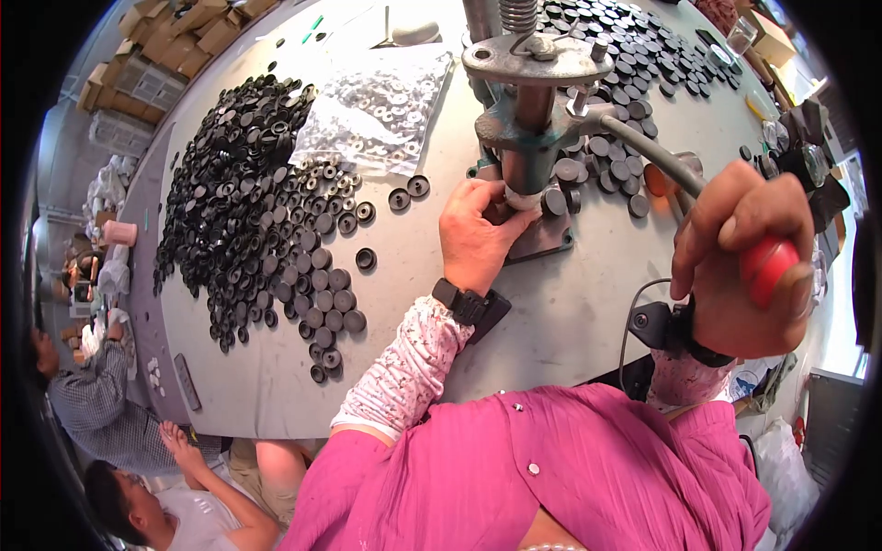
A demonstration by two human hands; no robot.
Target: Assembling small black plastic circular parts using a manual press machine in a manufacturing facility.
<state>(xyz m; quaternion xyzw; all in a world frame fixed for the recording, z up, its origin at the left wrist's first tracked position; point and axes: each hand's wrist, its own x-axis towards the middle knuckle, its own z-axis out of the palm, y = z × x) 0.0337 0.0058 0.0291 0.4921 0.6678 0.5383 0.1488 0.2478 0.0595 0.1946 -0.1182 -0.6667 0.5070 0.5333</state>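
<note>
A green and bare-metal hand press (528,133) stands before me on the grey table. My left hand (480,237) is closed at the foot of its ram, thumb and fingers pinching a small black piece mostly hidden by the fingertips. Beneath them lies the press's dark base plate (548,241). Raised at the right, my right hand (744,262) wraps round the red knob (768,268) of the press lever (648,154). Black round caps (554,200) rest against the ram's right side, close to my left fingertips.
A wide heap of black caps (230,174) covers the table's left, next to a clear bag of small metal-centred discs (372,110). More caps (634,55) spread behind the press. Two people (96,381) sit at the lower left. A cable (627,317) loops by my right wrist.
</note>
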